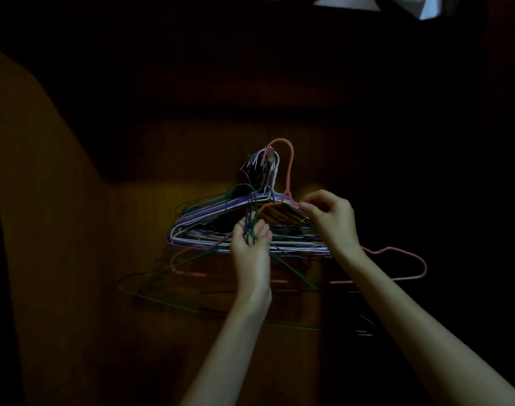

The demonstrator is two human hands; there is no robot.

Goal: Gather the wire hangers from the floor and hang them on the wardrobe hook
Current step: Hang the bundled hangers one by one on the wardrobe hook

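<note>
A bundle of purple and white wire hangers hangs from the wardrobe hook on the dark wooden wardrobe wall. A pink hanger has its hook looped just above the wardrobe hook; my right hand pinches it at the neck, and its shoulder trails off behind my right forearm. My left hand, palm up below the bundle, grips the necks of several green and dark hangers, whose bodies dangle underneath.
The brown wooden wardrobe panel fills the view and is dimly lit. A pale object shows at the top right edge. Dark hanger outlines hang low at the right.
</note>
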